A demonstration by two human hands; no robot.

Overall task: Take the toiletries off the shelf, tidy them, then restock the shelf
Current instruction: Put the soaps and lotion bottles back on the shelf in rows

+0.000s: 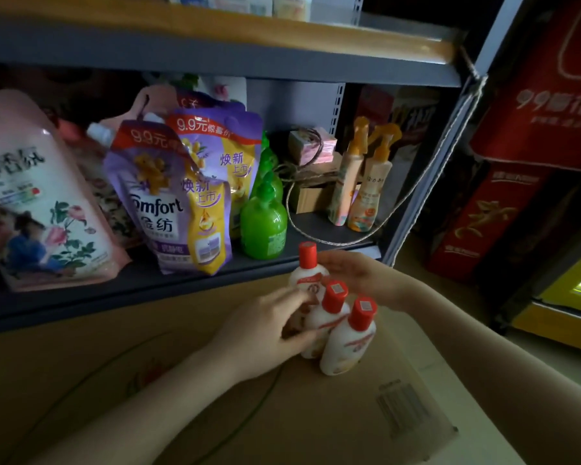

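Three white lotion bottles with red caps stand close together on a cardboard box (182, 397) in front of the shelf: a rear bottle (305, 276), a middle bottle (321, 322) and a front bottle (348, 344). My left hand (265, 330) comes in from the left, its fingers wrapped on the lower part of the middle bottle and touching the rear one. My right hand (356, 273) lies flat against the right side of the rear bottle, fingers straight. The front bottle stands free of both hands.
On the dark shelf board (114, 297) stand a pink pouch (37, 203), purple Comfort pouches (168, 203), green pump bottles (264, 226), two orange-topped spray bottles (366, 189) and small boxes tied with twine (311, 149). Red cartons (534, 129) are stacked at the right.
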